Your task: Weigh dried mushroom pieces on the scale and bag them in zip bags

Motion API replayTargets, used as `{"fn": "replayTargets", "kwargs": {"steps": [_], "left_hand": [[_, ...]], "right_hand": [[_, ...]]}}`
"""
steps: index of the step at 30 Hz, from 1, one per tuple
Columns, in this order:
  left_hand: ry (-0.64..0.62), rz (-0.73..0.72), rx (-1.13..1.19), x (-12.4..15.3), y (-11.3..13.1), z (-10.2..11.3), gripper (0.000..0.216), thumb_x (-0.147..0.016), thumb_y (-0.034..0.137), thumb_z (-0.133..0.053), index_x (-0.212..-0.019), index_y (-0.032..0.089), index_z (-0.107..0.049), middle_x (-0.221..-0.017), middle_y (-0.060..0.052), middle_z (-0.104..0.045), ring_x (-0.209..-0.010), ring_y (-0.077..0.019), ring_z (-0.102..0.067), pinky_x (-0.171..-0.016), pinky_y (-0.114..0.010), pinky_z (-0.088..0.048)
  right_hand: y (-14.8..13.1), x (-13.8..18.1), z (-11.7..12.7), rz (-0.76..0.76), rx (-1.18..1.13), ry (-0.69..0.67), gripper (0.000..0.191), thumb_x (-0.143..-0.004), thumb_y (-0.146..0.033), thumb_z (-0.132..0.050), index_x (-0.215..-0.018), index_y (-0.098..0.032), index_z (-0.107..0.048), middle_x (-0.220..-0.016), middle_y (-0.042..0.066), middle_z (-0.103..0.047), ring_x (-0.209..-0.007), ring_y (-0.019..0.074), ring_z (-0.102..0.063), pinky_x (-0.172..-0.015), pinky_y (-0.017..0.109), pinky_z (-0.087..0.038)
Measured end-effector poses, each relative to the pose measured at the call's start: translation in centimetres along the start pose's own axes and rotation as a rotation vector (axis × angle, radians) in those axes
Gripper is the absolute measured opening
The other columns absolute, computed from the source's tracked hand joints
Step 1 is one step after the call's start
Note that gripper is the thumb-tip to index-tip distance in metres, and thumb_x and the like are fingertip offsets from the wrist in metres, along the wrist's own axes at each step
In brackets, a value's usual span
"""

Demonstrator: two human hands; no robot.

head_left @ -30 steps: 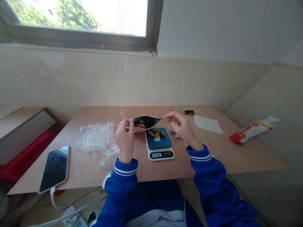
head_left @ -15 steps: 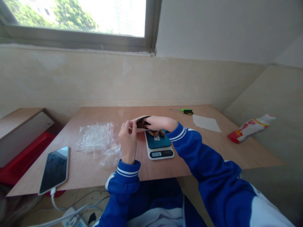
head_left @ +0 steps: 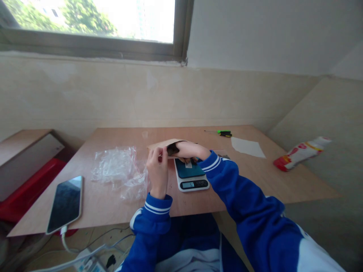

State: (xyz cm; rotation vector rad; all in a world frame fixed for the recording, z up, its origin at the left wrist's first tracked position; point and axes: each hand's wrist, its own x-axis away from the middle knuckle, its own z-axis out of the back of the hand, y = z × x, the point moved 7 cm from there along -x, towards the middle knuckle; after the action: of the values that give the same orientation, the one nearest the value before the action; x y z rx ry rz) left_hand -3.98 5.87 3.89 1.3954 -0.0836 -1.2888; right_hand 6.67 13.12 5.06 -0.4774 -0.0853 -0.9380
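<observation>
A brown paper bag (head_left: 157, 144) is held above the table, its dark mouth turned towards me. My left hand (head_left: 157, 166) pinches the near edge of that mouth between thumb and fingers. My right hand (head_left: 188, 148) reaches into the opening, so its fingers are hidden and I cannot see what they touch. Below the right wrist stands a white kitchen scale (head_left: 193, 185) with a teal top and a lit display. Some brown pieces lie on the scale's far part, mostly covered by my right hand and wrist.
Crumpled clear plastic bags (head_left: 119, 170) lie left of the scale. A phone (head_left: 65, 204) with a white cable rests at the left table edge. Farther right are screwdrivers (head_left: 225, 133), a white paper sheet (head_left: 248, 146) and a red-and-white bottle (head_left: 302, 154) lying on its side.
My left hand has shifted slightly right with the bag's edge. More of the paper bag shows now, and my right hand remains in its mouth.
</observation>
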Motion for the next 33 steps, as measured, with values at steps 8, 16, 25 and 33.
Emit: {"fn": "replayTargets", "kwargs": {"steps": [8,16,25,33], "left_hand": [[0.014,0.004,-0.032,-0.6,-0.3,0.5,0.021,-0.093,0.032,-0.050,-0.077,0.020,-0.055,-0.075,0.000,-0.057,-0.068,-0.0132,-0.054,-0.063,-0.025,-0.039],[0.032,0.017,-0.035,-1.9,-0.6,0.6,0.023,-0.093,0.034,-0.050,-0.076,0.020,-0.056,-0.073,0.000,-0.058,-0.068,-0.0133,-0.054,-0.063,-0.025,-0.038],[0.025,0.032,-0.026,-2.5,-0.6,0.6,0.025,-0.092,0.035,-0.051,-0.073,0.020,-0.057,-0.072,0.000,-0.059,-0.065,-0.0125,-0.054,-0.062,-0.026,-0.039],[0.006,0.030,-0.043,-2.4,-0.9,0.8,0.024,-0.092,0.036,-0.051,-0.076,0.020,-0.058,-0.072,-0.001,-0.060,-0.066,-0.0125,-0.056,-0.062,-0.026,-0.040]], "right_hand": [[-0.9,3.9,2.6,0.331,-0.138,0.205,0.040,-0.086,-0.010,-0.047,-0.124,-0.014,-0.058,-0.125,0.012,-0.064,-0.109,0.0218,-0.062,-0.095,0.035,-0.047],[3.6,8.4,1.4,0.349,-1.009,0.307,0.021,-0.091,-0.038,-0.056,-0.100,-0.023,-0.043,-0.124,0.012,-0.065,-0.110,0.0192,-0.065,-0.094,0.040,-0.050],[7.4,6.4,-6.6,0.225,-0.493,0.617,0.008,-0.087,-0.025,-0.062,-0.081,-0.019,-0.065,-0.095,0.009,-0.070,-0.098,0.0226,-0.065,-0.092,0.044,-0.049],[6.4,6.7,-8.8,0.266,0.006,0.617,0.019,-0.090,-0.016,-0.052,-0.095,-0.022,-0.070,-0.111,0.010,-0.066,-0.109,0.0272,-0.057,-0.094,0.049,-0.044]]}}
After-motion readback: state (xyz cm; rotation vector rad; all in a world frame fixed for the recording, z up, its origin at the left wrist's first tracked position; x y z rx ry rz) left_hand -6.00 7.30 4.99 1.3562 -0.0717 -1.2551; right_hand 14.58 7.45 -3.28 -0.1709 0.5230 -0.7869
